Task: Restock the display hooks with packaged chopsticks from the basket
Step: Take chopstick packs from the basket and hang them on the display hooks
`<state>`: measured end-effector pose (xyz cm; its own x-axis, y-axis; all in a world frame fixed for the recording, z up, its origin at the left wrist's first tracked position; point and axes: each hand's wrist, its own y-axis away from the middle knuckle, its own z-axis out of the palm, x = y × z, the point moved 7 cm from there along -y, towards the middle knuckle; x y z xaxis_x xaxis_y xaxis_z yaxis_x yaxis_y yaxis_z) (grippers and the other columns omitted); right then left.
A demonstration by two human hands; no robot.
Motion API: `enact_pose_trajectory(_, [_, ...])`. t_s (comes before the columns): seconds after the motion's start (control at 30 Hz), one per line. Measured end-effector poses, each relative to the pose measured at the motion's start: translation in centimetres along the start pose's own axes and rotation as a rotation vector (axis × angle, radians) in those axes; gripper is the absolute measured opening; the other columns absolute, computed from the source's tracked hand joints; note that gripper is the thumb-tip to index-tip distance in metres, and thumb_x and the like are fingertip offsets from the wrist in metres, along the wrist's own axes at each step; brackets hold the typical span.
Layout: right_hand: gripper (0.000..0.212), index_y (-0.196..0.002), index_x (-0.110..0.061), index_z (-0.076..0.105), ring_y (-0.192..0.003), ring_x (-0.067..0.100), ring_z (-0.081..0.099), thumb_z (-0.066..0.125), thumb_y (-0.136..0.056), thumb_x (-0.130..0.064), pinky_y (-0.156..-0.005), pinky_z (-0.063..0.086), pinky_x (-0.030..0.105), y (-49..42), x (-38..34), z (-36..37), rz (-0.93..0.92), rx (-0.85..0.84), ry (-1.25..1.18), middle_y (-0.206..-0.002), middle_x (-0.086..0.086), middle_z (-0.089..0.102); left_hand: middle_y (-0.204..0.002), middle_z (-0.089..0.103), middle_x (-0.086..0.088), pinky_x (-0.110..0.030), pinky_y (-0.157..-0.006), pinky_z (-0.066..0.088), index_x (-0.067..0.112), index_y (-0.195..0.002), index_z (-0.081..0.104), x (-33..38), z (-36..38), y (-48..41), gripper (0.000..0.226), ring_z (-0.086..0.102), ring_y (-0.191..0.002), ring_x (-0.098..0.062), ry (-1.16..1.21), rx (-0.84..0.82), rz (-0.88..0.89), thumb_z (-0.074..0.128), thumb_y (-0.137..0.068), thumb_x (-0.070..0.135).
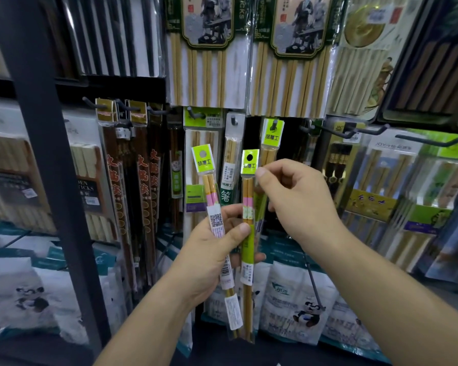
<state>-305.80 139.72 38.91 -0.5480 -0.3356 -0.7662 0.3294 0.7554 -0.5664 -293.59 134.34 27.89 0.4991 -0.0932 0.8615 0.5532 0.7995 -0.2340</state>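
Note:
My left hand [212, 249] grips two slim chopstick packs with lime-green header cards. The left pack [205, 165] leans to the left; the right pack [250, 165] stands upright. My right hand [296, 204] pinches the top of the right pack just under its header card. Behind it, a matching pack [273, 136] hangs on a display hook [275, 124]. The basket is out of view.
Pegboard hooks carry many other chopstick packs: dark red ones [132, 167] at left, large bamboo sets [209, 48] above, green-labelled sets [407, 186] at right. A bare hook [431, 140] juts out at right. A dark shelf post [45, 143] stands at left; panda-printed bags [302, 307] lie below.

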Motion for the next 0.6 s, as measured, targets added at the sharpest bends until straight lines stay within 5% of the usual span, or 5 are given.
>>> enact_pose_trajectory(0.17, [0.018,-0.080,-0.025,0.071,-0.065,0.009,0.059,0.065,-0.098,-0.025,-0.066,0.055,0.031,-0.3,-0.4,0.1,-0.024,-0.021,0.000,-0.077,0.003,0.069,-0.125,0.052,-0.041,-0.047,-0.074,0.063,0.007,-0.128,0.063,0.1,0.3,0.1,0.045,0.068,-0.098,-0.045,-0.032,-0.010,0.003,0.070,-0.084,0.012])
enact_pose_trajectory(0.27, [0.023,-0.073,-0.017,0.065,-0.058,0.007,0.054,0.062,-0.095,-0.015,-0.054,0.049,0.021,-0.8,-1.0,-0.5,-0.048,0.031,-0.039,-0.065,0.000,0.061,-0.123,0.057,-0.039,-0.048,-0.075,0.063,0.010,-0.123,0.067,0.2,0.6,0.1,0.038,0.070,-0.098,-0.044,-0.013,-0.029,0.031,0.069,-0.086,0.016])
enact_pose_trajectory(0.43, [0.022,-0.075,-0.009,0.064,-0.049,0.005,0.049,0.061,-0.097,-0.014,-0.046,0.040,0.014,-2.2,-2.2,-1.9,-0.062,0.179,-0.133,-0.054,-0.003,0.053,-0.100,0.069,-0.023,-0.040,-0.075,0.063,0.018,-0.099,0.076,0.7,0.0,0.0,0.029,0.067,-0.089,-0.033,-0.134,0.068,0.111,0.058,-0.092,0.040])
enact_pose_trajectory(0.6, [0.028,-0.079,-0.005,0.067,-0.047,0.006,0.048,0.062,-0.100,-0.023,-0.047,0.040,0.015,-3.1,-1.7,-2.2,-0.009,0.236,-0.128,-0.054,-0.002,0.053,-0.063,0.051,0.004,-0.022,-0.055,0.046,0.021,-0.087,0.075,1.2,-0.5,0.0,0.045,0.050,-0.058,-0.011,-0.299,0.122,0.173,0.047,-0.094,0.056])
